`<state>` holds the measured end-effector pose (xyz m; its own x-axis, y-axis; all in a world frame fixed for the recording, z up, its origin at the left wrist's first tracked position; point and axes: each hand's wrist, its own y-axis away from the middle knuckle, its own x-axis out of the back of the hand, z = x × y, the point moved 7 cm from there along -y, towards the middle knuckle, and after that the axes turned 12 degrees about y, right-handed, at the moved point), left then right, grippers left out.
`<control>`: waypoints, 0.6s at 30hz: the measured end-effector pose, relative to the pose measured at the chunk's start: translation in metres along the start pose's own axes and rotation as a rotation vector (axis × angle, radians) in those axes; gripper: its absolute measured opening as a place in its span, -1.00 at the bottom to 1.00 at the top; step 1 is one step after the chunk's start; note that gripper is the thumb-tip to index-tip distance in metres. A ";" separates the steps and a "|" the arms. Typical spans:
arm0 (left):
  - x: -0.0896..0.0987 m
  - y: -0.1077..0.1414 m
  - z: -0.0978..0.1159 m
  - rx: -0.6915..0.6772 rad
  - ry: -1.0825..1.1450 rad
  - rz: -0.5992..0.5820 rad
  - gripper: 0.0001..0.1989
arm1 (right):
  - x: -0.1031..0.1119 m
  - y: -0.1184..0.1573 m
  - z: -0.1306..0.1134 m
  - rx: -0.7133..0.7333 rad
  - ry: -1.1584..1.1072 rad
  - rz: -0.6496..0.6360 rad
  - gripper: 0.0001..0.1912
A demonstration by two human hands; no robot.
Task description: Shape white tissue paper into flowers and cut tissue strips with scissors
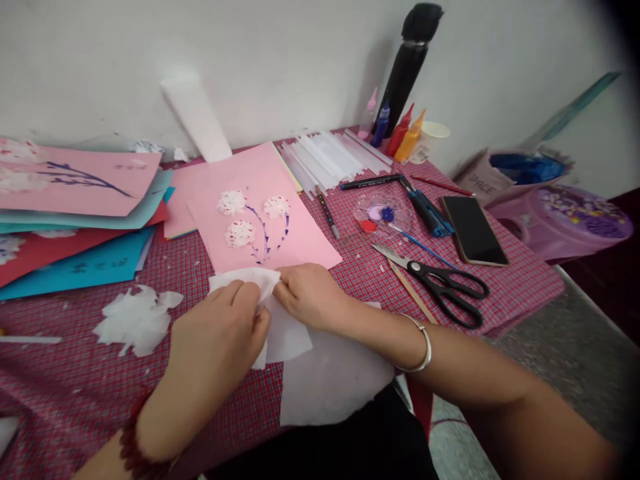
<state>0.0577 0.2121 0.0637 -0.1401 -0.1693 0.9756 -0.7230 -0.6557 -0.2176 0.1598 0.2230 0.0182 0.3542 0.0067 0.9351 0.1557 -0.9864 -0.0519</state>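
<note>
1. Flowers [240,233] number three in my head view, white flecked with red, all on one pink sheet [313,248].
2. Beyond the pink sheet, to its right, stand four paint bottles [410,139]: pink, blue, red and orange. Nearer its far right corner lie white sticks [327,159], too overlapped for me to count.
3. Right of the pink sheet I count two dark pens [327,213], one clear palette [367,207] with three paint colours, one blue knife [430,210], one phone [475,230] and one pair of scissors [445,283].
4. Left of the pink sheet is one pile of coloured cards [95,257], and nearer me one ruffled tissue clump [137,321].
5. My left hand [217,333] is curled closed, fingers clamped on white tissue [290,337] at the near edge of the pink sheet.
6. My right hand [310,295], just beside it, has thumb and fingers together, pinching that same tissue; how many layers I hold, I cannot tell.
7. One more white piece [335,387] lies nearer me than the pink sheet, below my right forearm.
</note>
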 end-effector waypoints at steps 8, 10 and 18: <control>-0.015 0.005 -0.010 0.075 0.136 -0.025 -0.82 | 0.000 0.001 0.001 -0.028 -0.118 0.071 -0.77; -0.011 0.002 -0.013 0.117 0.269 -0.034 -0.80 | -0.003 -0.001 0.004 -0.043 -0.162 0.061 -0.77; -0.015 0.003 -0.078 0.630 1.125 -0.258 -0.80 | -0.034 -0.005 0.011 -0.142 -0.883 -0.153 -0.75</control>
<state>0.0048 0.2703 0.0509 -0.7511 0.5126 0.4160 -0.4191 -0.8572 0.2994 0.1572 0.2301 -0.0171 0.9261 0.2053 0.3165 0.1650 -0.9749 0.1496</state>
